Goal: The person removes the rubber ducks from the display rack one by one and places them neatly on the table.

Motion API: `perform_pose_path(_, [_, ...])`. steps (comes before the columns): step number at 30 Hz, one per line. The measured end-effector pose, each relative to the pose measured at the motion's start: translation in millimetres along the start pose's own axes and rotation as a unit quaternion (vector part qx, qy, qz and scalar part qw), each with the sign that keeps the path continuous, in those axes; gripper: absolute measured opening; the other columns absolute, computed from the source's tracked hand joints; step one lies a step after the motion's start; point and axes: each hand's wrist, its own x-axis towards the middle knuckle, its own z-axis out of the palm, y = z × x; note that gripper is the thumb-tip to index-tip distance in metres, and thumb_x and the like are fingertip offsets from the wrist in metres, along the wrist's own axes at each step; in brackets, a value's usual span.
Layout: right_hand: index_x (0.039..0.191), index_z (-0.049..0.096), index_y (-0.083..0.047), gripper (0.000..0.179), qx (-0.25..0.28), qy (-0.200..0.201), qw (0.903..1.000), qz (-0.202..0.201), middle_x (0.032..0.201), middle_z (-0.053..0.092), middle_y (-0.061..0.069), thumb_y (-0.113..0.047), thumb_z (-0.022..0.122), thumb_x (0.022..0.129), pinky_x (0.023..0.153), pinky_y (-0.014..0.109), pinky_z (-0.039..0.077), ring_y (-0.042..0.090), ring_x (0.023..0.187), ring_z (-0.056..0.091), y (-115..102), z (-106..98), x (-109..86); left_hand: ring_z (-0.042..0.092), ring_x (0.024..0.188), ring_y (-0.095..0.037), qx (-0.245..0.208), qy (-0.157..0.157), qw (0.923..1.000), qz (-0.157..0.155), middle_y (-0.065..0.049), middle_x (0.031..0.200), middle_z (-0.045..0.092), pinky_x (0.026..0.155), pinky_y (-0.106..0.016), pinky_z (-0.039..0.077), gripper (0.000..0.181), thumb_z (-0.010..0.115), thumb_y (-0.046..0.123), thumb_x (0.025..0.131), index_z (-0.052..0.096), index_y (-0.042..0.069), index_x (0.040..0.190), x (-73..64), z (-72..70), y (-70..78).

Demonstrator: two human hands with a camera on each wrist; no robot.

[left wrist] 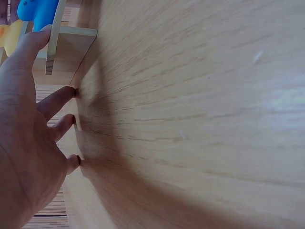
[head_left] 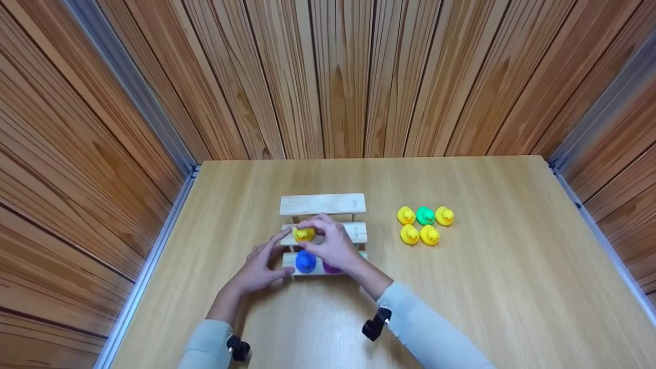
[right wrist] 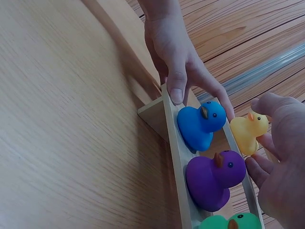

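"Lower left of centre, what's the left hand (head_left: 261,269) about?"

"Fingers spread wide, thumb against the bottom step (head_left: 288,260) beside the blue duck (head_left: 306,261), perhaps steadying it."

"And the right hand (head_left: 333,243), just below centre?"

"Pinching a yellow duck (head_left: 304,234) over the middle step (head_left: 357,232), probably to keep it upright."

"Farther off?"

"Right of centre, four other yellow ducks (head_left: 430,236) and a green duck (head_left: 425,216), grouped presumably for easy reach; mid-frame, the top step (head_left: 323,204)."

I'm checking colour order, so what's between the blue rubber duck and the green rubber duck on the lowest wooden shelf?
The right wrist view shows a purple rubber duck between the blue duck and green duck.
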Motion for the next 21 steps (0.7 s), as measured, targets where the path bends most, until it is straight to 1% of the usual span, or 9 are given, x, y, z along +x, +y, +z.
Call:
perform_pose_path(1, [0.134,0.079,-0.008,0.034,0.000,0.001,1.0000,-0.002,0.141,0.070,0.015,-0.009,0.085,0.101,0.120,0.051,0.060,0.035,0.139,0.070,0.0,0.0,0.2,0.032,0.170,-0.047,0.000,0.000,1.0000,0.002,-0.010,0.178,0.051,0.136,-0.085,0.010,0.092,0.085,0.044,0.101,0.027,0.059,0.172,0.2,0.0,-0.2])
perform_pose_path(5, [0.127,0.079,-0.006,0.029,-0.004,0.006,1.0000,-0.006,0.137,0.071,0.016,-0.005,0.085,0.099,0.118,0.048,0.062,0.036,0.135,0.072,-0.9,-0.1,0.9,0.031,0.172,-0.048,-0.002,-0.003,0.9999,0.013,-0.013,0.175,0.054,0.139,-0.080,-0.004,0.093,0.085,0.042,0.101,0.028,0.052,0.174,0.7,-0.1,-1.2])
perform_pose_path(6, [0.125,0.079,-0.006,0.028,-0.004,0.007,0.9999,-0.007,0.136,0.071,0.016,-0.005,0.085,0.099,0.117,0.048,0.063,0.036,0.135,0.072,-1.2,0.0,1.1,0.031,0.172,-0.048,-0.002,-0.003,0.9999,0.015,-0.014,0.175,0.055,0.140,-0.079,-0.006,0.093,0.085,0.042,0.101,0.028,0.050,0.175,0.7,-0.2,-1.3])
perform_pose_path(10, [0.121,0.078,-0.007,0.023,-0.005,0.012,0.9999,-0.001,0.133,0.070,0.015,-0.006,0.086,0.099,0.116,0.044,0.063,0.035,0.133,0.072,-1.9,0.9,2.4,0.032,0.171,-0.048,-0.001,-0.002,0.9999,0.016,-0.015,0.174,0.056,0.140,-0.079,-0.007,0.093,0.085,0.042,0.101,0.029,0.048,0.175,-0.1,-1.3,-0.5])
perform_pose_path(14, [0.118,0.077,-0.008,0.021,-0.006,0.017,0.9998,0.002,0.131,0.070,0.013,-0.006,0.086,0.099,0.115,0.042,0.064,0.032,0.130,0.072,-2.2,2.2,3.7,0.031,0.171,-0.049,-0.004,-0.003,0.9999,0.016,-0.014,0.175,0.055,0.139,-0.079,-0.007,0.093,0.085,0.043,0.101,0.029,0.049,0.175,0.1,-1.6,0.2])
perform_pose_path(21, [0.125,0.080,-0.007,0.027,-0.016,0.022,0.9996,0.002,0.130,0.071,0.014,-0.004,0.085,0.098,0.114,0.041,0.064,0.031,0.127,0.072,-2.1,2.8,2.9,0.029,0.172,-0.050,-0.007,-0.005,0.9999,0.015,-0.014,0.177,0.052,0.139,-0.079,-0.007,0.092,0.084,0.043,0.102,0.028,0.050,0.175,1.2,-0.7,-0.3])
